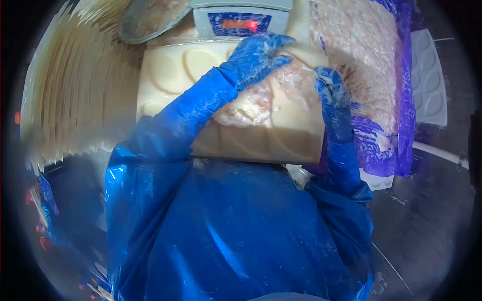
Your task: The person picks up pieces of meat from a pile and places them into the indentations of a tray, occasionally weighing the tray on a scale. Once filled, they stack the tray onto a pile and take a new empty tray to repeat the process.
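Both of my hands wear wet blue gloves. Over the upper middle of a cream mould tray [168, 143] with oval hollows, my left hand [258, 54] is open, its thumb and fingers apart. The thumb is at the edge of a thin, pale piece of raw meat [296, 83]. My right hand [333, 90], at the tray's right edge, is closed on that piece's right side. A second lump of pale raw meat [246, 110] lies on the tray below my left wrist. The left forearm covers part of the hollows.
A scale [241, 22] with a red display stands behind the tray, beside a metal bowl [135, 30]. Thin wooden sticks [75, 95] are massed on the left. At right, chopped raw meat [361, 35] lies on purple plastic [384, 158], near a white mould tray [427, 80].
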Demonstrator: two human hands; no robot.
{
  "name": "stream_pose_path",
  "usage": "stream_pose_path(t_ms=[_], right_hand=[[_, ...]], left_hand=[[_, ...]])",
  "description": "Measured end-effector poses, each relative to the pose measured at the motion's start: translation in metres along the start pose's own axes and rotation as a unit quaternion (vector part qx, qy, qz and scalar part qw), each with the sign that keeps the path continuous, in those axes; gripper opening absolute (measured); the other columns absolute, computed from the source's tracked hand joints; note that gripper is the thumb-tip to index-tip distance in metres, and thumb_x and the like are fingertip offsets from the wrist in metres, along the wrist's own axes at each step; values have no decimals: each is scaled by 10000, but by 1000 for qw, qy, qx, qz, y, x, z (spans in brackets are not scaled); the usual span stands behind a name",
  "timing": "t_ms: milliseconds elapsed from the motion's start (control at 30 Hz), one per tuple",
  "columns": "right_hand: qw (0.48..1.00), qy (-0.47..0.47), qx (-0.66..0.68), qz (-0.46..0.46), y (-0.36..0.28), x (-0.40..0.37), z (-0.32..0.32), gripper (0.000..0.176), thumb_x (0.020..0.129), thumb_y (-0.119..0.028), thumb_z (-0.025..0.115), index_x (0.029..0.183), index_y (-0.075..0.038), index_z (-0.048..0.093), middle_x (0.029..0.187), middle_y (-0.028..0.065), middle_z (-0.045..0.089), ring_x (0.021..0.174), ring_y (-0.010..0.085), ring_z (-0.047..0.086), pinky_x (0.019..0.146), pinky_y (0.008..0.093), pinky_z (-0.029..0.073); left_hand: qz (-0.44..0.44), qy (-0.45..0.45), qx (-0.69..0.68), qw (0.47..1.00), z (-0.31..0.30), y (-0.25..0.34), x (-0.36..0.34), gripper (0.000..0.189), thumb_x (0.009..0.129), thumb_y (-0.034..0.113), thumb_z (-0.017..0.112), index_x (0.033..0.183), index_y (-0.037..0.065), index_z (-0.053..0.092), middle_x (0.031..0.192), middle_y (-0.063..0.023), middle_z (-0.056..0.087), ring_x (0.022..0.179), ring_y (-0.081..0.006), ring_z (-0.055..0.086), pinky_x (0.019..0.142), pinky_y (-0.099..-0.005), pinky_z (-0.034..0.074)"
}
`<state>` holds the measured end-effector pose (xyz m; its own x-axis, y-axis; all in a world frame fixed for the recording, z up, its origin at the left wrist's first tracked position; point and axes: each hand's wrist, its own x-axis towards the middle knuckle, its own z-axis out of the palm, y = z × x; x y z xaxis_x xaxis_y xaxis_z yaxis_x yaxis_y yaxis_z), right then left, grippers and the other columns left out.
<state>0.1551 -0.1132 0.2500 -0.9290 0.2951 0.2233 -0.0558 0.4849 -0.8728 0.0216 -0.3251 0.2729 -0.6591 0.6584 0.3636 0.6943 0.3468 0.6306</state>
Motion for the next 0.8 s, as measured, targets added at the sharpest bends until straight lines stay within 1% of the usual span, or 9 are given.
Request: stream_pose_path(t_ms=[67,100,167,267,400,533,600,667,800], right_hand=[[988,10,-145,-57,13,1,-15,266,947,-166,621,1180,-38,615,1191,147,643,1050,282,623,913,402,483],[977,57,-199,-59,12,-2,-13,319,941,-143,620,1241,-38,603,1246,158,625,1136,308,586,997,411,443],[962,100,-249,-51,8,-18,0,379,934,-119,620,1303,-38,591,1302,169,607,1222,335,549,1080,421,403],[923,-85,-330,-178,4,-38,16,560,924,-157,634,1449,-47,471,1478,180,477,1385,367,410,1162,460,308],[902,-134,-386,-139,5,-29,1,683,964,-330,551,1548,-59,321,1617,161,278,1507,329,228,1220,451,200],[868,-140,-447,-167,2,-32,16,709,915,-207,633,1539,-52,336,1587,196,324,1457,385,299,1207,469,222],[911,-176,-328,-179,-1,-41,6,678,902,-127,636,1521,-46,373,1554,203,376,1434,373,349,1193,435,266],[932,-131,-288,-176,-8,-32,12,597,896,-100,643,1454,-42,438,1451,198,459,1344,372,429,1125,434,333],[964,-32,-195,-178,-43,-22,50,316,893,-104,689,1195,-49,614,1053,169,667,965,344,651,866,428,510]], left_hand=[[30,-10,65,997,27,-19,-1,320,960,177,645,1253,50,637,1251,-117,660,1110,-284,651,935,-349,532],[22,-19,-137,990,59,-40,-13,375,977,217,610,1323,73,593,1323,-122,617,1188,-293,606,1008,-384,486],[151,-124,240,951,55,-27,-30,518,1023,315,494,1502,129,423,1535,-109,439,1432,-283,385,1211,-454,248],[97,-206,299,927,34,-15,-29,567,1028,348,461,1544,138,355,1611,-87,318,1504,-268,242,1247,-445,101],[83,-76,155,981,47,-17,-37,581,1015,351,497,1534,122,371,1606,-94,327,1487,-313,273,1234,-467,156],[103,-165,117,974,39,-40,-21,565,1016,246,533,1531,89,364,1553,-171,394,1466,-328,313,1212,-438,241],[-55,-40,-373,925,10,-40,-30,366,972,137,620,1339,141,620,1485,-140,487,1337,-298,495,1135,-380,388],[-51,-42,-42,997,-26,-29,-41,326,961,288,653,1214,84,681,1389,-170,554,1250,-338,545,1063,-392,447],[56,-50,145,987,0,-25,-68,358,851,226,713,1192,120,688,1222,-156,626,1083,-348,608,928,-439,506]])
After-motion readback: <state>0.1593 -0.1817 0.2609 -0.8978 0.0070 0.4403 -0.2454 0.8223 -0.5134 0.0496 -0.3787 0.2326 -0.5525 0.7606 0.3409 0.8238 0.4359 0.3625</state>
